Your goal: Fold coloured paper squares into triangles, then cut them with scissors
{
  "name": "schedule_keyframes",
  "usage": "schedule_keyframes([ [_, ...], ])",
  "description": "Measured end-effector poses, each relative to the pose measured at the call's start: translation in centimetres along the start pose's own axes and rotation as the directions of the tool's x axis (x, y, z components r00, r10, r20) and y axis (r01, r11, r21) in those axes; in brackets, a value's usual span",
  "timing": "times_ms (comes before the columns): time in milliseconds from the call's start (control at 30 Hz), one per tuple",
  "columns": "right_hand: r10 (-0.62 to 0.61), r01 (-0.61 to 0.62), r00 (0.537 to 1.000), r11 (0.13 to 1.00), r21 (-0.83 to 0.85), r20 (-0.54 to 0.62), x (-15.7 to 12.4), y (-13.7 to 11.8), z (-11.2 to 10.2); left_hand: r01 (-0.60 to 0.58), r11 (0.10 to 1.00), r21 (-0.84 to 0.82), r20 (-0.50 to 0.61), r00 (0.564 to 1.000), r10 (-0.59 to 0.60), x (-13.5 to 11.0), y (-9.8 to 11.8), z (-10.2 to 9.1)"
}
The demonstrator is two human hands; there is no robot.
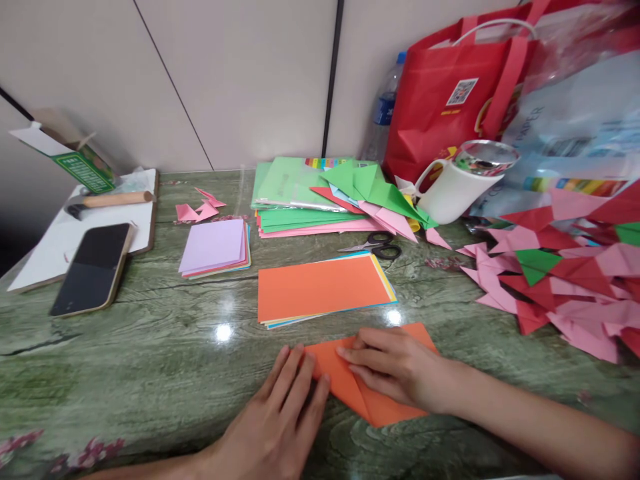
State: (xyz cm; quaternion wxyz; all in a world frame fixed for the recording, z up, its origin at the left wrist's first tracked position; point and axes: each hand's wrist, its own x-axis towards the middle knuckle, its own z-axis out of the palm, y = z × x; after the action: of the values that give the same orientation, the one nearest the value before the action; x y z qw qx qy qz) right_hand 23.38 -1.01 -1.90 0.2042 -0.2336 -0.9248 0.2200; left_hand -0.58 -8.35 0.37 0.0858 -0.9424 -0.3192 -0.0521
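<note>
Partly folded orange paper (344, 381) lies under the right grip (405, 367), whether pinched I cannot tell; the left grip (280, 413) rests fingers apart at its edge. Flat rectangular sheets (320, 290) lie beyond both; folded paper pieces (575, 287) heap rightward.

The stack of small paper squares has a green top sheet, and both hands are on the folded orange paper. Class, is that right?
Not quite: the stack of small paper squares is lilac on top, not green, as the head view shows. The left hand and right hand are indeed on the folded orange paper.
</note>
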Motion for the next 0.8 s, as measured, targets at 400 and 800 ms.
schedule_keyframes([
  [400,-0.013,0.013,1.000,1.000,-0.005,0.025,0.0,0.1,-0.1,0.056,0.998,0.023,-0.204,0.978,-0.050,-0.4,-0.3,1.3],
  [800,-0.016,0.021,0.999,0.994,-0.111,0.047,-0.1,0.0,0.4,0.181,0.968,-0.172,0.011,0.983,-0.182,-0.5,-0.8,1.4],
])
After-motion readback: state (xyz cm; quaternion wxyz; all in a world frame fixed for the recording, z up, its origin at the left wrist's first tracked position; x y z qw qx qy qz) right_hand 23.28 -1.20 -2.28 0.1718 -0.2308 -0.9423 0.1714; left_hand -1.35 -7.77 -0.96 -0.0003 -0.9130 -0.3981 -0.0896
